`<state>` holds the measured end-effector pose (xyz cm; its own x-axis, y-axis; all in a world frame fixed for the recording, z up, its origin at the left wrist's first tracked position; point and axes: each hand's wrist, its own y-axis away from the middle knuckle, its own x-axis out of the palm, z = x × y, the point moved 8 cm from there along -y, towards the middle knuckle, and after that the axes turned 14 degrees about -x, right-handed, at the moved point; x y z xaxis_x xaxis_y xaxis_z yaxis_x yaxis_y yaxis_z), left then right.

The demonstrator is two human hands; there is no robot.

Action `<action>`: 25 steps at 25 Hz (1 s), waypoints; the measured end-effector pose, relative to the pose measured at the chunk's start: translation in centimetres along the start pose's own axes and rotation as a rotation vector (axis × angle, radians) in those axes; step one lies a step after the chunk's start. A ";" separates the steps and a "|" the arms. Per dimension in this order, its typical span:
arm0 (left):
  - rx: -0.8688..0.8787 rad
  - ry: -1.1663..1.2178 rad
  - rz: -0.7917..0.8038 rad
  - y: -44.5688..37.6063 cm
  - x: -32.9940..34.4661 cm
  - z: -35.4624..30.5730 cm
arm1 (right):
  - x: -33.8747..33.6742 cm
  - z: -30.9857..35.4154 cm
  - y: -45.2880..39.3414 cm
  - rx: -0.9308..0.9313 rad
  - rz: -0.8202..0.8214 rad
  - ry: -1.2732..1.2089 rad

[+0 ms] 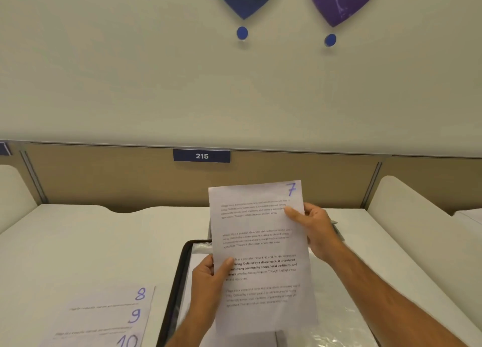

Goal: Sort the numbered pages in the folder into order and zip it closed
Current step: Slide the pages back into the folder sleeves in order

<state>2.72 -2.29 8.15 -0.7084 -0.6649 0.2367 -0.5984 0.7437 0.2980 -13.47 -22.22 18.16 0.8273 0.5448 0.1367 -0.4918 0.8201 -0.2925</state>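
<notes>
- Near left corner of table (pixel 86 242): three pages fanned in an overlapping stack, flat, long axes running near-to-far, numbers in their top right corners: page 10 (pixel 125 341) nearest, page 9 (pixel 109 320) behind it, page 8 (pixel 117 298) farthest. Thin white paper, grey printed lines, blue handwritten numerals.
- Near centre: folder (pixel 180 276) lies open on table, black rounded edge on its left side, glossy crinkled clear plastic sleeve (pixel 339 318) inside. Zip state can't tell.
- Left hand (pixel 208 284) pinches page 7's left edge low down, thumb on front, fingers curled behind.
- Page 7 (pixel 260 258) held in the air over folder, roughly upright, long axis vertical with top edge leaning slightly left, printed face toward camera, blue "7" in top right corner. Thin, slightly see-through paper, four blocks of text, one partly bold.
- Right hand (pixel 313 229) grips page 7's right edge higher up, thumb on front, fingers wrapped behind.
- Grey item behind right hand, mostly hidden, can't identify.
- Table matte white, with curved white side dividers at left and right edges.
- Far edge: tan partition panel (pixel 104 177), dark blue label (pixel 201 155) reading "215".
- Wall above: pale, with blue and purple petal shapes and two blue round discs.
</notes>
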 end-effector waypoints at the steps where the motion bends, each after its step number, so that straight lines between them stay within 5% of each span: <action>1: -0.003 0.014 -0.019 0.0 0.7 0.1 | -0.7 -1.1 0.8 0.047 0.066 0.013; 4: -0.008 -0.001 -0.064 -0.7 2.5 0.5 | -2.7 -4.4 2.8 0.160 0.200 0.062; 12: -0.026 -0.072 -0.074 -4.3 7.8 1.5 | -8.7 -7.4 1.5 0.242 0.205 0.134; 18: -0.024 -0.245 -0.143 -9.6 10.2 3.2 | -14.8 -7.0 -2.9 0.217 -0.001 0.158; 25: 0.238 -1.064 -0.220 -14.6 13.4 4.2 | -20.8 -8.1 -7.3 0.211 -0.226 0.070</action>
<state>0.39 -21.74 3.13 -0.4695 -0.4700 -0.7474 -0.7259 0.6874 0.0237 -24.88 -40.99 9.84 0.9351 0.3372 0.1085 -0.3327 0.9412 -0.0581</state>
